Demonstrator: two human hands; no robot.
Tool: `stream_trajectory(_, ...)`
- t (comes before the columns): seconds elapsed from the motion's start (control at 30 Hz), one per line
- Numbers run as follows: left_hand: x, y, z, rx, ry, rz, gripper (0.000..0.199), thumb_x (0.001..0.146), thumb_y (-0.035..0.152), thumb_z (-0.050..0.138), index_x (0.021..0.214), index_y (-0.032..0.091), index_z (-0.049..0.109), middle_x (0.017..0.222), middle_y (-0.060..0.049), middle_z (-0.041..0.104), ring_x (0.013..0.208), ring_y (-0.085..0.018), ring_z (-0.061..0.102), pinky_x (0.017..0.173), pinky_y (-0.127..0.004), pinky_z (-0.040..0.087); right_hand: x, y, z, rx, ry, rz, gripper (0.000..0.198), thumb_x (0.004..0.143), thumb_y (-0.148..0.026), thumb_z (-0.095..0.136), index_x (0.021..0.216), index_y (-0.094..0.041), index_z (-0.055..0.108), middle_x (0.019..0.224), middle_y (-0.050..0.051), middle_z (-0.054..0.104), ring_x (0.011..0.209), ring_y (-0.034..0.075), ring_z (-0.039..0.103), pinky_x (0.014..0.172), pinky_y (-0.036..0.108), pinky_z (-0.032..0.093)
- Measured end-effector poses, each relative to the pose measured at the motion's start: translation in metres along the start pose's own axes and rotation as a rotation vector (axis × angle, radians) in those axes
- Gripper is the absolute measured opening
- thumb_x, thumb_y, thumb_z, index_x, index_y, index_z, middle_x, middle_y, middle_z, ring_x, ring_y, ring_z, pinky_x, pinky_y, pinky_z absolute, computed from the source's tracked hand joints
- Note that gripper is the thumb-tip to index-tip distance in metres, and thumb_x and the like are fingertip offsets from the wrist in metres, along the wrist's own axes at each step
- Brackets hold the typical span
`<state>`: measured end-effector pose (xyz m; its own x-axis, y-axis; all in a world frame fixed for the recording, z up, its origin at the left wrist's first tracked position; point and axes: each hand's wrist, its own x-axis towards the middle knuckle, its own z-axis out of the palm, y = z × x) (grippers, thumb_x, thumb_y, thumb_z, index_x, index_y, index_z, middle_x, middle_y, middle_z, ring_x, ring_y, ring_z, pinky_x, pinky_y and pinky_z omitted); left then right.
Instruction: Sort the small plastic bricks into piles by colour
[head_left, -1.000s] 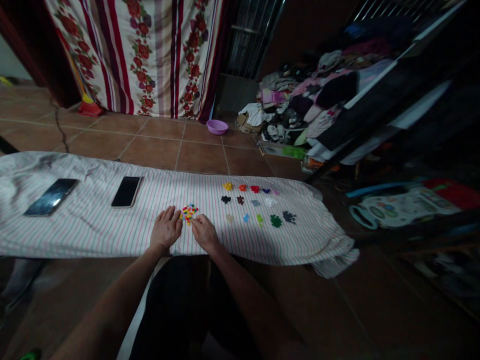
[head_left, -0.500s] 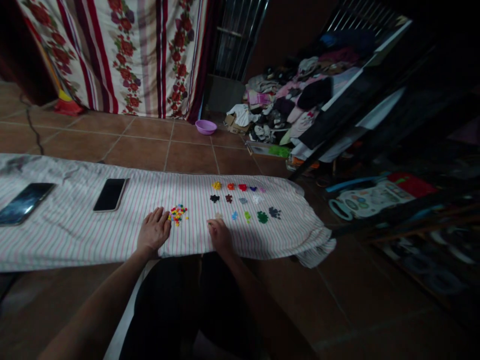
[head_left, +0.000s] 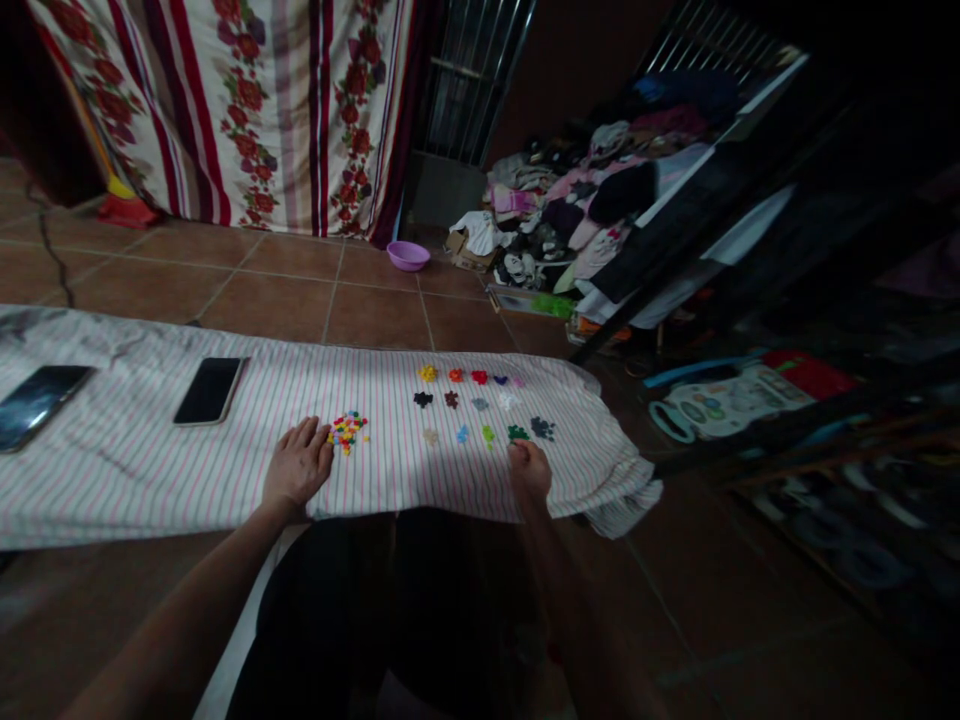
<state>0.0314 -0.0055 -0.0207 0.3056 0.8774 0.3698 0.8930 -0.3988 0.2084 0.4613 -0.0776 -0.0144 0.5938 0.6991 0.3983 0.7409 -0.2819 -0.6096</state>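
Where the right grip (head_left: 532, 468) sits, head view: at the near edge of the dark green cluster (head_left: 517, 432); fingers curled in, tips look drawn together, can't tell if a piece is pinched.
Left grip (head_left: 299, 463): flat on the striped-cloth tabletop (head_left: 409, 480), fingers slightly apart, no piece visibly held.
Mixed pile (head_left: 348, 431): right beside left grip's fingers, well left of right grip.
Lime cluster (head_left: 488, 436): just left of right grip.
Dark grey cluster (head_left: 542, 428): just beyond right grip.
Green-cluster step: probably setting a small piece with its own colour.
Next move at green: would call for parting the tips low, without nudging lime or grey.
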Motion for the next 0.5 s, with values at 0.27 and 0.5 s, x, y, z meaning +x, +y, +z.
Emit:
stream_trajectory(0.27,0.000,0.001,-0.001,-0.008,-0.009,-0.009,0.046,0.093,0.035,0.032,0.125,0.019,0.061,0.135,-0.014,0.062,0.136,-0.030,0.048,0.111,-0.051,0.038,0.044,0.015,-0.003,-0.144,-0.033,-0.037,0.032,0.081,-0.029,0.045,0.090,-0.015,0.072,0.087,0.012,0.069,0.083,0.024,0.059,0.079,0.034,0.046)
stream_trajectory(0.5,0.000,0.001,-0.002,0.060,-0.029,-0.012,0.048,0.094,0.035,0.030,0.126,0.016,0.061,0.137,-0.015,0.061,0.135,-0.030,0.049,0.112,-0.049,0.038,0.060,0.012,-0.001,-0.260,-0.145,-0.045,0.028,0.082,-0.020,0.049,0.092,-0.017,0.075,0.091,0.010,0.067,0.084,0.021,0.058,0.080,0.032,0.043)
